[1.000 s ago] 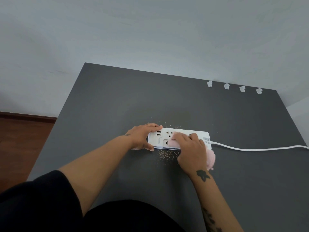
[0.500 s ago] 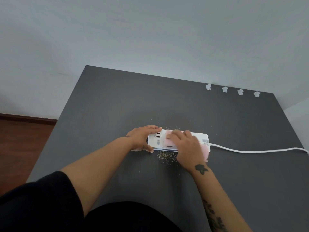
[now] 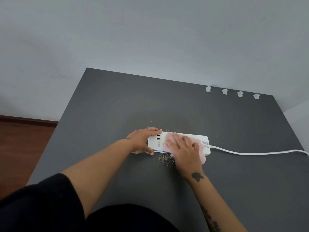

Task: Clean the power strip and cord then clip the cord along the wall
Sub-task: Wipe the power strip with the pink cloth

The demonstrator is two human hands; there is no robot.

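We find the power strip (image 3: 178, 143) lying flat near the middle of the dark matte table (image 3: 100, 106), a rigid white plastic bar, smooth and likely light enough to slide unless braced. Our left hand (image 3: 142, 141) clamps its USB end, thumb on the near edge, fingers curled over the far edge. Our right hand (image 3: 184, 149) presses flat, fingers spread, on a soft pink cloth (image 3: 201, 153) over the sockets. The cord (image 3: 250, 153) looks limp and round. Fine crumbs (image 3: 164, 159) lie beside it; four small white clips (image 3: 232, 93) line the wall edge.
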